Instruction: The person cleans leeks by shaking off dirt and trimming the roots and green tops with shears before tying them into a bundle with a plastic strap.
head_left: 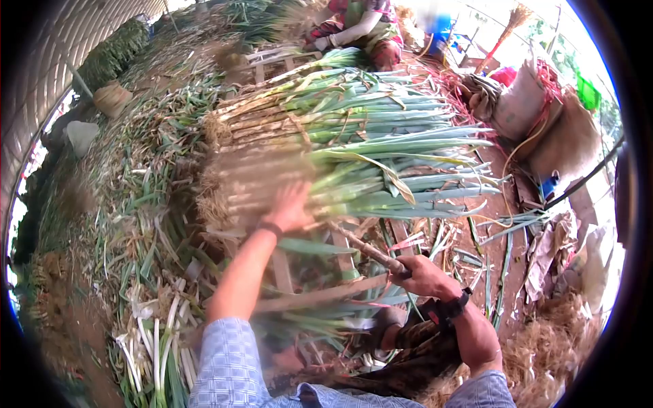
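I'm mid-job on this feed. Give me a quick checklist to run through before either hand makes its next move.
1. Right hand has a grip on the brown stick: ok, fingers closed round it.
2. Left hand has a grip on the green onions: cannot tell, blur hides the fingers.
3. Onions lined up: ok, roots toward picture left, leaves right.
4. Far end of the stick free: cannot tell, it is unclear near the pile's edge.
5. Other person's hand away from the stick: ok, beyond the pile.
6. Floor free of litter: not ok, loose leaves lie about.
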A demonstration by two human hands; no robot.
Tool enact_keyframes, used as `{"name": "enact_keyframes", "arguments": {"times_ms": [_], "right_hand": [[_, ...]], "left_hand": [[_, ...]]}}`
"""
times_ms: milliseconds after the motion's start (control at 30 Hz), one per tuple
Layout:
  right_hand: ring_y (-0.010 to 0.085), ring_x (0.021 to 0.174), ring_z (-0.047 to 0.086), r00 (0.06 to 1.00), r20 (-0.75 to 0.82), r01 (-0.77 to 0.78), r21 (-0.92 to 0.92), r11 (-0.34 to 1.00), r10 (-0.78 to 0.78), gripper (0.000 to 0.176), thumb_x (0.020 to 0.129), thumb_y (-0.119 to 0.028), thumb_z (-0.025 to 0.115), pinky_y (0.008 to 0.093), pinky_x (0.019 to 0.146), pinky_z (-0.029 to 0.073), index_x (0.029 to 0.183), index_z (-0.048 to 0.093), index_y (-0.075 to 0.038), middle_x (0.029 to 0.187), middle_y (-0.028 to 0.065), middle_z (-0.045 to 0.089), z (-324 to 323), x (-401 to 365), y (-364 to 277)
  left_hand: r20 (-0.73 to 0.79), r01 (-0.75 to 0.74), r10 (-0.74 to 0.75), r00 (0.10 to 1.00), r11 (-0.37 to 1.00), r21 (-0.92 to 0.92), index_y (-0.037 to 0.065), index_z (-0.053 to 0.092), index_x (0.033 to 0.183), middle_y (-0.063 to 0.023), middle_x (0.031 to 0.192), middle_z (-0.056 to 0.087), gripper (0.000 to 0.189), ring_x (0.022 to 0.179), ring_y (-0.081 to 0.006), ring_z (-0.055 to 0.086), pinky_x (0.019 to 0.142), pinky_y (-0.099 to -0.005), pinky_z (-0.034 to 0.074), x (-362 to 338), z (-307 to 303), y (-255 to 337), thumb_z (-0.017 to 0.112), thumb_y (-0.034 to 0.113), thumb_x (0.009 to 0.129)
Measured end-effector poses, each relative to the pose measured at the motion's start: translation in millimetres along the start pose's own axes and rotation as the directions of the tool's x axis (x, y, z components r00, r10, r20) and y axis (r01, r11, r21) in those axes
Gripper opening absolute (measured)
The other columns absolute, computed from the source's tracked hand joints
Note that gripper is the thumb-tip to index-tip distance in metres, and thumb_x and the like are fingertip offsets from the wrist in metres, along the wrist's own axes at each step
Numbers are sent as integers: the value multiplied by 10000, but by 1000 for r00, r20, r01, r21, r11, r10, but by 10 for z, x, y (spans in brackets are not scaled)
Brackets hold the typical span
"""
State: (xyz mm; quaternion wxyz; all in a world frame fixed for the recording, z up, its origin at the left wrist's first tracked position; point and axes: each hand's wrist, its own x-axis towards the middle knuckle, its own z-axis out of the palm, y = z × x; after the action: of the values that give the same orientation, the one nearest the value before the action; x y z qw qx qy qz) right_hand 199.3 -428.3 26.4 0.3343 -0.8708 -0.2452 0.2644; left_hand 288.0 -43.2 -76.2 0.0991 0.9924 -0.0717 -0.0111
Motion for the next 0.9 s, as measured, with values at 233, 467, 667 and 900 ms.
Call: {"name": "enact_keyframes", "arguments": {"times_ms": [233, 467, 667, 900], "right_hand": [[191, 695, 569, 998, 10, 56, 41, 998, -56, 244, 870, -203, 709, 377, 684, 484, 1020, 662, -16, 755, 115, 649, 8, -88, -48], [325, 777, 651, 988, 153, 6, 15, 1000, -8, 260, 861, -212, 679, 442, 734, 493, 1043, 669, -26, 831, 197, 673, -104, -331, -97], [320, 880, 663, 983, 159, 81, 47, 996, -87, 306, 847, -182, 660, 426, 777, 506, 1128, 675, -63, 994, 196, 693, -95, -357, -56], [393, 784, 659, 990, 131, -40, -127, 991, 57, 323, 854, -229, 689, 450, 737, 510, 1143, 685, -84, 854, 234, 680, -178, -413, 50]], "left_hand": [[-254, -144, 137, 957, 990, -7, 73, 462, 1353, -187, 1359, 456, 764, 1288, -371, 422, 1095, -528, 322, -740, 57, 295, 787, 159, 668], [-75, -219, 225, 971, 972, 81, 42, 393, 1439, -201, 1437, 400, 829, 1361, -377, 381, 1168, -574, 274, -1499, 102, 498, 787, 196, 726], [-86, -333, 349, 933, 929, 160, 268, 417, 1441, -142, 1473, 371, 730, 1405, -347, 323, 1207, -602, 160, -1629, -190, 365, 741, 180, 792], [-28, -75, 85, 996, 966, 249, 268, 384, 1504, -155, 1607, 211, 878, 1495, -397, 146, 1211, -619, 59, -1292, -537, -197, 775, 101, 736]]}}
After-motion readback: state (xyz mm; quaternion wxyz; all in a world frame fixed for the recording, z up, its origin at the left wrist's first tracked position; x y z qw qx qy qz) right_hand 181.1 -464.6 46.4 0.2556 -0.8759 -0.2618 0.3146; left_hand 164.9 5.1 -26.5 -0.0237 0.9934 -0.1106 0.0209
